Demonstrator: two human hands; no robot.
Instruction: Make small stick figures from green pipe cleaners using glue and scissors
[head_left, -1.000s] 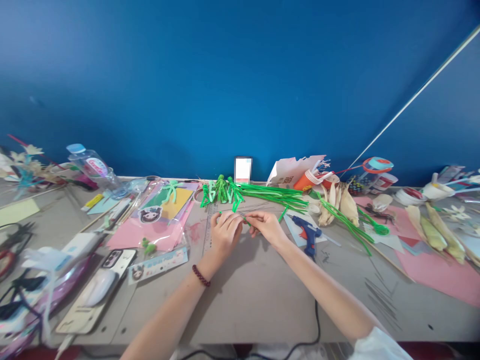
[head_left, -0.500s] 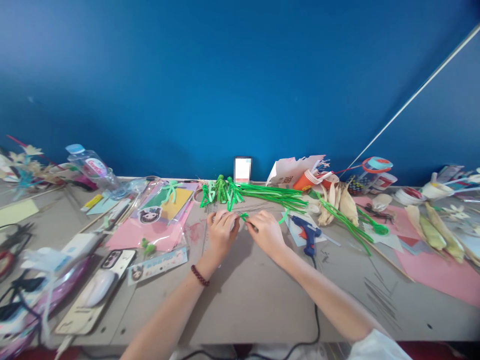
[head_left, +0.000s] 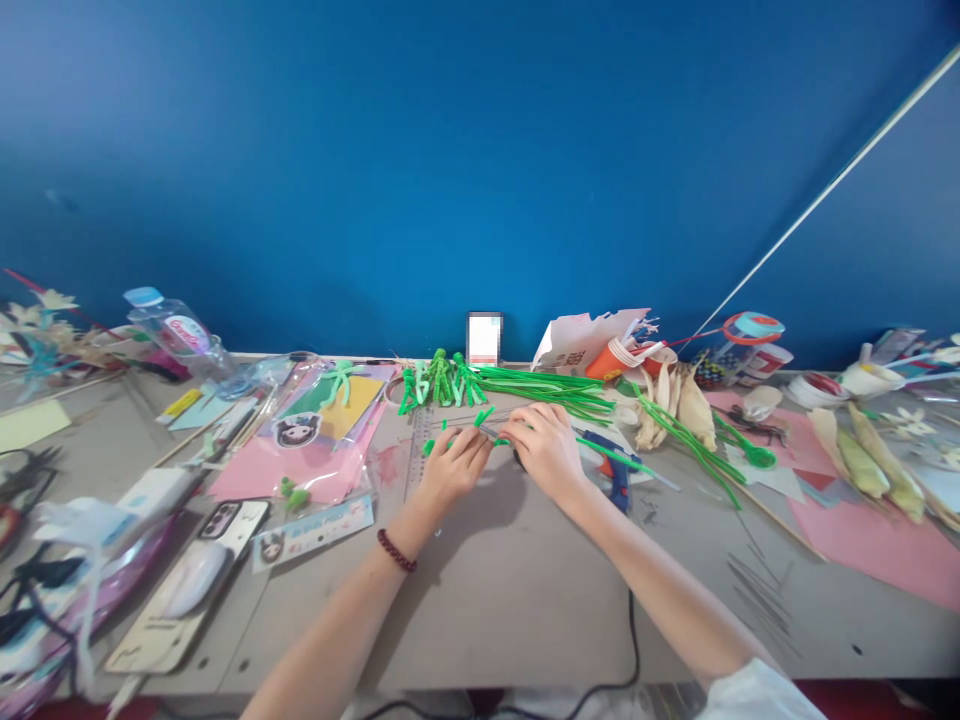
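Note:
My left hand (head_left: 456, 465) and my right hand (head_left: 544, 450) are close together over the middle of the table, fingers pinched on a green pipe cleaner (head_left: 619, 457). One long end of it runs out to the right past my right hand. Short green ends stick up by my left fingers, and the part between my fingertips is mostly hidden. Just behind my hands lie several bent green pipe-cleaner figures (head_left: 441, 380) and a bundle of straight green pipe cleaners (head_left: 555, 392). A clear ruler (head_left: 418, 450) lies beside my left hand.
A blue glue gun (head_left: 619, 480) lies right of my right hand, partly behind the pipe cleaner. On the left are a phone (head_left: 187, 590), a plastic sleeve of coloured paper (head_left: 322, 430) and a water bottle (head_left: 184, 335). Corn husks (head_left: 694, 415) and pink paper (head_left: 870, 550) lie to the right.
My right hand has turned and moved slightly up and right. The pipe cleaner's long end now shows stretching right over the glue gun. Short green ends now show above my left fingers.

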